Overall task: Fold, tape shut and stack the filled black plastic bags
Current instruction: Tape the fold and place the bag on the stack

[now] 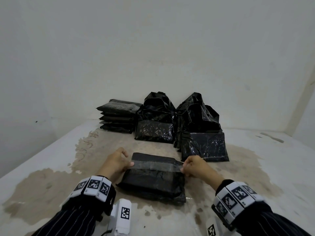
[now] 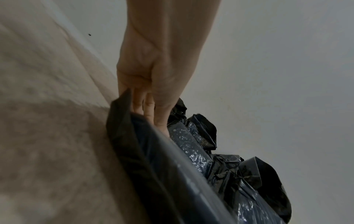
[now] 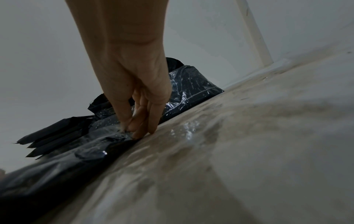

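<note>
A folded black bag (image 1: 153, 183) lies flat on the table in front of me, with a strip of clear tape (image 1: 156, 165) running across its top fold. My left hand (image 1: 127, 165) grips the bag's left edge, thumb on the tape's end and fingers curled under the edge (image 2: 153, 119). My right hand (image 1: 183, 167) pinches the tape's other end at the bag's right edge, fingertips down against the plastic (image 3: 139, 128). A stack of taped flat bags (image 1: 117, 116) sits at the back left.
Untaped filled bags with loose open tops stand at the back centre (image 1: 155, 126) and back right (image 1: 202, 138). The stained table (image 1: 51, 184) is covered in clear film. White marker-tagged devices lie at the near edge (image 1: 121, 217). Walls close in behind and at the right.
</note>
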